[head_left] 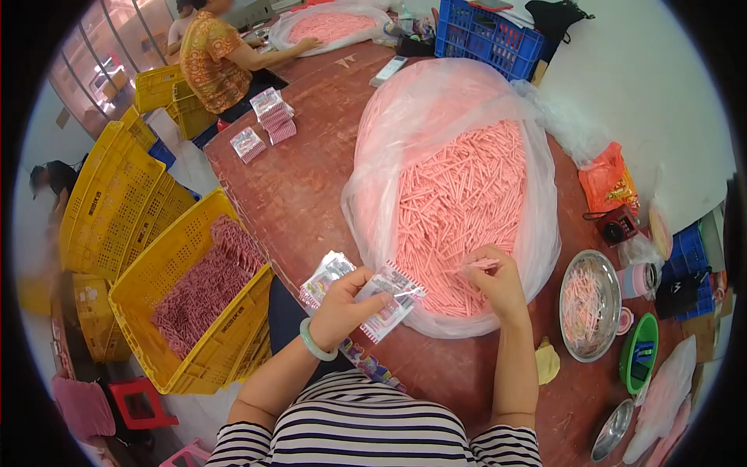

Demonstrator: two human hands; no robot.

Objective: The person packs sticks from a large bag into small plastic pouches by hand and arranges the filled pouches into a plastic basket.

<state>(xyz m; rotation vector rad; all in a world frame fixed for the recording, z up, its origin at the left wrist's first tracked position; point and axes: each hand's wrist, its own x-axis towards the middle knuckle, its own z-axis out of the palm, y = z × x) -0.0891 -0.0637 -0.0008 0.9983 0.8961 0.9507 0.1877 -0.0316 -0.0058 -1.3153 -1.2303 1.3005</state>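
Note:
My left hand (342, 311), with a pale green bangle on its wrist, is closed on a silvery printed packet (395, 294) at the near edge of the big bag. More packets (328, 270) show behind its fingers; I cannot tell whether they are held too. A large clear plastic bag (548, 202) lies wide open on the red table (311, 198), full of thin pink sticks (463, 198). Over its near right part, my right hand (504, 282) pinches a few pink sticks (482, 265) between thumb and fingers.
Stacked packets (274, 115) sit at the table's far left. A yellow crate (132, 300) of filled packs stands beside the table. To the right are a steel bowl (566, 311) of sticks and a green basket (652, 331). A person (214, 58) works at another bag.

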